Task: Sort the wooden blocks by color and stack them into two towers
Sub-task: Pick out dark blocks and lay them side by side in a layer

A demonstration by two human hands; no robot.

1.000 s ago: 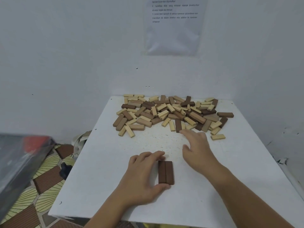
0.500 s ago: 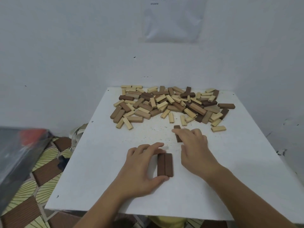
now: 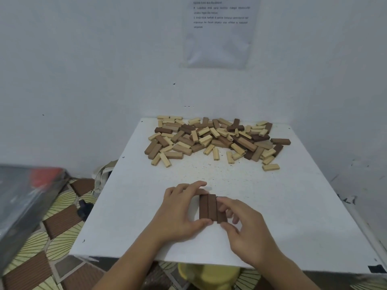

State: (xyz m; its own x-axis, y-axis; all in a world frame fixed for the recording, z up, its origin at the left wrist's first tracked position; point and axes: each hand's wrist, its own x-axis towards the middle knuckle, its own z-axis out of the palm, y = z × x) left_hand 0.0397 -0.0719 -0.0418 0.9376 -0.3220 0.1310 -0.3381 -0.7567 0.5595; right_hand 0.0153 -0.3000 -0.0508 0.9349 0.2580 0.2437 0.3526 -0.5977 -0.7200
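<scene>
Dark blocks (image 3: pixel 211 208) pinched between left hand (image 3: pixel 180 212) and right hand (image 3: pixel 245 225)

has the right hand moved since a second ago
Yes. The right hand was up by the near edge of the loose pile; it has come back toward the person and now sets a third dark block beside the two dark blocks.

Soft, even, dimmish light, faint shadows, no glare; wide-angle bending at edges, blurred dark object (image 3: pixel 25 206) at left.
</scene>
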